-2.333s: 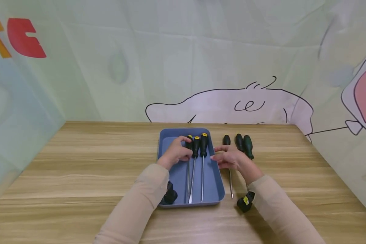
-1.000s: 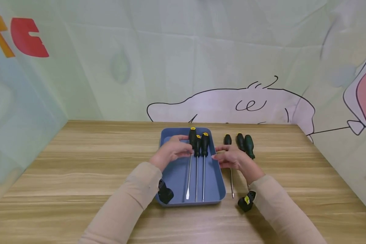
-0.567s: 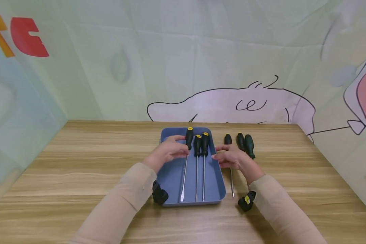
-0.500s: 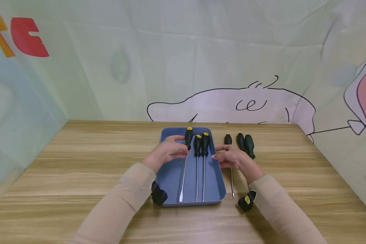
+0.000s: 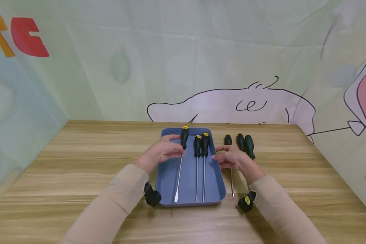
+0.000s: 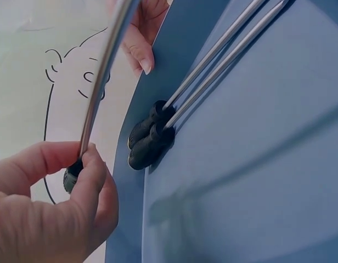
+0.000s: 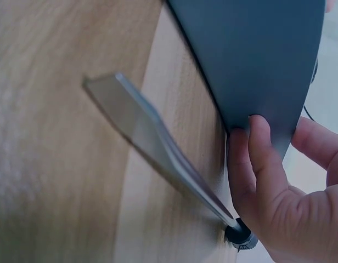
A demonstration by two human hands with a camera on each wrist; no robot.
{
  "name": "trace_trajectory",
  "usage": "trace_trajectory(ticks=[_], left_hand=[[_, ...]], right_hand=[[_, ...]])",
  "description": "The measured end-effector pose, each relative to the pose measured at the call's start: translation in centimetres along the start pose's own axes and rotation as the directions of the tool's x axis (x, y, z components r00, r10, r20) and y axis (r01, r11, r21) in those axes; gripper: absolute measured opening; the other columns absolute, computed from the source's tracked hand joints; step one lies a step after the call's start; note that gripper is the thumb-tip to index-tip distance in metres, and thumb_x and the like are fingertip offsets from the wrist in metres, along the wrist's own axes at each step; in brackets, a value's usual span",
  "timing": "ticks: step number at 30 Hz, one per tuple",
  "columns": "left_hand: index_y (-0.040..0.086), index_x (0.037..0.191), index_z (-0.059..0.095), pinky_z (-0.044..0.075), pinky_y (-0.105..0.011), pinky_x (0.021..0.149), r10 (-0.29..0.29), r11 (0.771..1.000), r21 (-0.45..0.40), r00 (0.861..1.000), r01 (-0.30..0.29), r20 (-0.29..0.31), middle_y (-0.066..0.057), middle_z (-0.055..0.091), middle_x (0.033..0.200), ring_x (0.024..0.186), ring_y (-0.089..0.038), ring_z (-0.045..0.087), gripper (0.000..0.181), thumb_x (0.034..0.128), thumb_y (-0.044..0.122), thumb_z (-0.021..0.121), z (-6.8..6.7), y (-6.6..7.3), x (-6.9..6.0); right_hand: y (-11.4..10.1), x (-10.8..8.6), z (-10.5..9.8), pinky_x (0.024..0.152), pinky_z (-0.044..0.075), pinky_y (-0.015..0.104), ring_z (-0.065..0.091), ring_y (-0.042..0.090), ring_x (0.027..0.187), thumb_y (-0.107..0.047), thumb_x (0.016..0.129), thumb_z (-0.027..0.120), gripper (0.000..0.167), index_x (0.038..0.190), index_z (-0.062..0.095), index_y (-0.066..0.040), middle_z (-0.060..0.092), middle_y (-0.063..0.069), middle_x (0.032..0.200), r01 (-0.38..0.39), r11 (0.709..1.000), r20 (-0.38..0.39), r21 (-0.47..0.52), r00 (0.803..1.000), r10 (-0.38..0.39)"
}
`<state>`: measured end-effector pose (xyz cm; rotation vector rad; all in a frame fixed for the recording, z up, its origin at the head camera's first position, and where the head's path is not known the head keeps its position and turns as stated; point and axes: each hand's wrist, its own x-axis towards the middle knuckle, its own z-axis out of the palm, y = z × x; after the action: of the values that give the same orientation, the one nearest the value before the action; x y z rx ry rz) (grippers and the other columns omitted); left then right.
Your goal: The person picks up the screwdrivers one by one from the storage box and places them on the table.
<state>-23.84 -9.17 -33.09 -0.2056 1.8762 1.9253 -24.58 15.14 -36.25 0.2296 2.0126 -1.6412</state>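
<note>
My left hand (image 5: 160, 152) pinches a screwdriver (image 5: 184, 137) with a black, yellow-ended handle and long flat blade, above the left part of a blue tray (image 5: 161, 176). In the left wrist view, the thumb and fingers (image 6: 92, 164) meet where its shaft joins the handle. Two similar screwdrivers, one (image 5: 197, 145) and another (image 5: 205, 144), lie side by side in the tray's right half. My right hand (image 5: 233, 157) rests its fingertips against the tray's right outer wall (image 7: 257, 66); its fingers are lightly bent.
Right of the tray, a dark-handled screwdriver (image 5: 228, 139) lies on the wooden table (image 5: 94, 162), partly under my right hand. Two more dark handles, one black (image 5: 240, 141) and one green (image 5: 249, 146), lie beyond it. A printed cloth (image 5: 170, 67) stands behind the table.
My left hand has lifted the leftmost screwdriver and carried it left, away from the other two. The right hand keeps its place at the tray's side.
</note>
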Motion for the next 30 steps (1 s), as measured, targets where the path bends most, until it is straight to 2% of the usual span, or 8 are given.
trace_trajectory(ticks=[7, 14, 19, 23, 30], left_hand=[[0.001, 0.145, 0.026, 0.054, -0.034, 0.083, 0.000, 1.000, 0.007, 1.000, 0.000, 0.023, -0.028, 0.050, 0.118, 0.086, -0.024, 0.060, 0.071, 0.0813, -0.017, 0.053, -0.8, 0.1, -0.2], [-0.001, 0.145, 0.024, 0.054, -0.033, 0.081, 0.000, 1.000, 0.009, 1.000, 0.000, 0.016, -0.029, 0.049, 0.120, 0.084, -0.022, 0.060, 0.071, 0.0812, -0.017, 0.052, -1.6, -0.2, -0.3], [-0.001, 0.145, 0.023, 0.053, -0.034, 0.085, 0.004, 1.000, 0.020, 1.000, -0.004, 0.023, -0.029, 0.048, 0.122, 0.089, -0.024, 0.059, 0.071, 0.0815, -0.016, 0.052, -2.1, -0.5, -0.5], [-0.001, 0.145, 0.022, 0.052, -0.035, 0.087, 0.001, 0.999, 0.033, 1.000, -0.002, 0.027, -0.028, 0.047, 0.124, 0.091, -0.024, 0.059, 0.071, 0.0822, -0.015, 0.052, -2.4, -0.5, -0.7], [-0.001, 0.146, 0.022, 0.056, -0.026, 0.073, 0.000, 1.000, 0.027, 1.000, -0.001, 0.030, -0.027, 0.048, 0.121, 0.079, -0.018, 0.060, 0.072, 0.0819, -0.016, 0.052, -3.0, -0.4, -0.9]], right_hand=[[-0.1, -0.3, -0.1, 0.070, 0.056, 0.030, 0.060, 0.016, 0.074, -0.002, 0.087, 0.063, 0.056, 0.136, 0.037, 0.003, 0.061, 0.010, 0.091, 0.005, 1.000, -0.001, 0.005, 1.000, -0.005], [-0.1, -0.3, 0.0, 0.073, 0.055, 0.030, 0.059, 0.017, 0.076, -0.002, 0.085, 0.065, 0.056, 0.135, 0.039, 0.003, 0.060, 0.012, 0.094, 0.006, 1.000, -0.004, 0.006, 1.000, -0.006], [0.0, -0.5, -0.1, 0.074, 0.055, 0.031, 0.060, 0.019, 0.077, -0.005, 0.082, 0.070, 0.059, 0.133, 0.040, 0.004, 0.061, 0.014, 0.095, 0.013, 1.000, 0.021, 0.009, 1.000, -0.013], [0.0, -0.4, -0.1, 0.075, 0.055, 0.032, 0.060, 0.019, 0.077, -0.004, 0.083, 0.068, 0.058, 0.133, 0.040, 0.004, 0.061, 0.014, 0.096, 0.007, 1.000, 0.014, 0.004, 1.000, -0.007], [-0.1, -0.4, 0.2, 0.071, 0.056, 0.031, 0.059, 0.018, 0.075, -0.002, 0.086, 0.064, 0.055, 0.135, 0.040, 0.002, 0.060, 0.013, 0.095, -0.001, 1.000, -0.014, 0.002, 1.000, 0.001]])
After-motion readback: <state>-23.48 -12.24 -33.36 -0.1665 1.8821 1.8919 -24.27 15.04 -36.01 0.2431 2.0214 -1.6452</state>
